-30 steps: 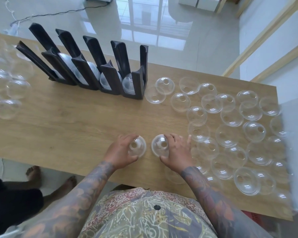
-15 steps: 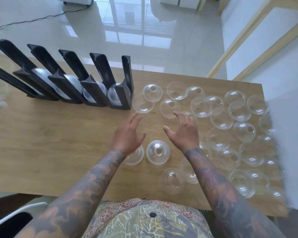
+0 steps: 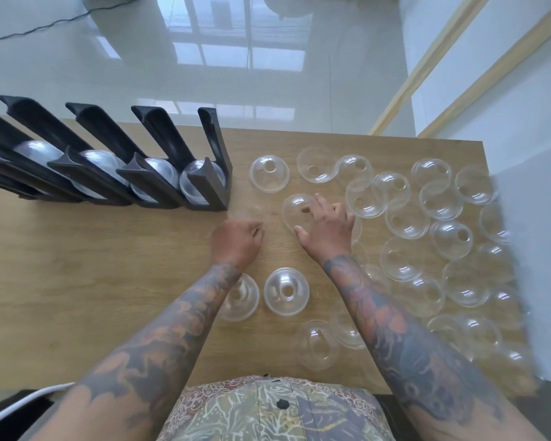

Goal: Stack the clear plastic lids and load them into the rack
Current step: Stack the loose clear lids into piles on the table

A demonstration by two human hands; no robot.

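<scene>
Two hands reach toward the loose clear lids (image 3: 404, 219) scattered on the right of the surface (image 3: 86, 281), and the step in hand seems to be picking up the next ones to stack; it would go best taking each dome lightly by its rim and nesting them squarely before carrying them to the black rack (image 3: 159, 173). The right hand (image 3: 326, 230) has spread fingers (image 3: 318, 202) lying over one lid (image 3: 295, 208), touching it, not clearly gripping. The left hand (image 3: 236, 240) is curled and blurred; a faint lid may lie under it.

Wooden table (image 3: 77, 297) with black rack (image 3: 159, 186) at left, scattered clear lids (image 3: 427, 249) right.
</scene>
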